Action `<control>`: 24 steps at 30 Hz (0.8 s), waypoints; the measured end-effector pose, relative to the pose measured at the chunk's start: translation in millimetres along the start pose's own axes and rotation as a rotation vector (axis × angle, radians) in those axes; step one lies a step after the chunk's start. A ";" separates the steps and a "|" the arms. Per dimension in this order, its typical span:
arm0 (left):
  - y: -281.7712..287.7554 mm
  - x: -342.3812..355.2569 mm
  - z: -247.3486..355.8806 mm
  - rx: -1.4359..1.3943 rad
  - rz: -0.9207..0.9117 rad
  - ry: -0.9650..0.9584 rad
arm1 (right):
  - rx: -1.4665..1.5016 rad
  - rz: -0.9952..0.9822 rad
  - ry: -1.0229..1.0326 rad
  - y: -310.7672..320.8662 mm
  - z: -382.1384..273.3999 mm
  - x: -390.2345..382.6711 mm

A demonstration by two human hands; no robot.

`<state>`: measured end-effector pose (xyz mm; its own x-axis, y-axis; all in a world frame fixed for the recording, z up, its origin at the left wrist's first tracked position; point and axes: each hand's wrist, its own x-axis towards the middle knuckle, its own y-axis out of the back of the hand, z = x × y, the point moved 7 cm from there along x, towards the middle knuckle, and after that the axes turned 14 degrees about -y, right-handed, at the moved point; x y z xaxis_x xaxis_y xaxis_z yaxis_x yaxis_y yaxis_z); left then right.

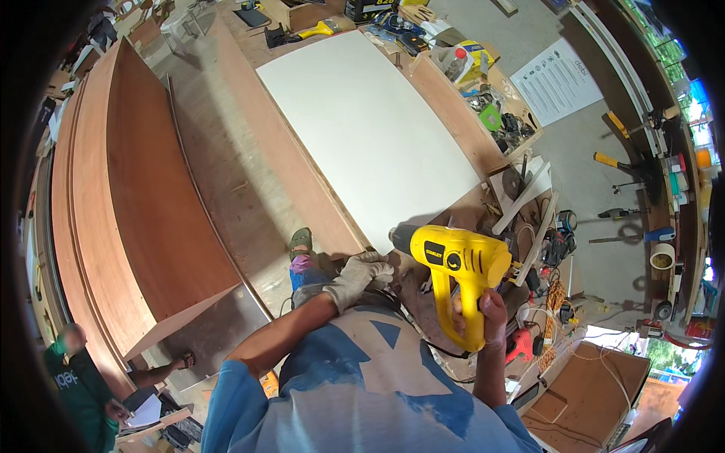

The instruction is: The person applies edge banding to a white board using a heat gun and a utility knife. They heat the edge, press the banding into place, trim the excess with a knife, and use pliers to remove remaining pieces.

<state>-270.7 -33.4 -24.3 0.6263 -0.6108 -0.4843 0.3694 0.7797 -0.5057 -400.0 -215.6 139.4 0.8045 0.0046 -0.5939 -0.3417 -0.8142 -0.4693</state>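
Observation:
My right hand [493,315] is wrapped round the handle of a yellow heat gun [483,257]. The gun is held up at my right front, its dark nozzle pointing left over the near end of a white sheet [370,121]. This sheet lies flat on a long wooden board [283,147]. At the board's near end is my left hand [358,280] in a pale work glove, its fingers curled together by the edge; what they grip, if anything, is hidden.
A large wooden cabinet carcass [166,204] stands at the left. A seated person in green [83,392] is at the lower left. Tools and scraps fill a wooden tray [532,142] on the right. More tools hang along the wall, including a hammer [610,161]. Cables [555,298] tangle at the right.

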 end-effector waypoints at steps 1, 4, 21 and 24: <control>0.7 0.9 -2.0 -0.017 -0.002 -0.005 | -0.013 -0.045 -0.003 -4.4 1.5 7.8; -1.8 -0.9 -0.3 -0.060 0.013 0.016 | -0.021 -0.098 0.023 -19.3 3.7 27.9; 0.2 2.6 -7.9 -0.098 -0.066 0.058 | -0.092 -0.228 0.013 -57.7 -16.6 80.3; 0.6 2.8 -8.2 -0.070 -0.055 0.058 | -0.091 -0.209 0.047 -57.7 -19.1 88.4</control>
<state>-274.4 -35.7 -31.8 0.5647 -0.6613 -0.4938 0.3523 0.7342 -0.5803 -299.9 -179.3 126.5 0.8759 0.1533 -0.4574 -0.1217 -0.8473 -0.5170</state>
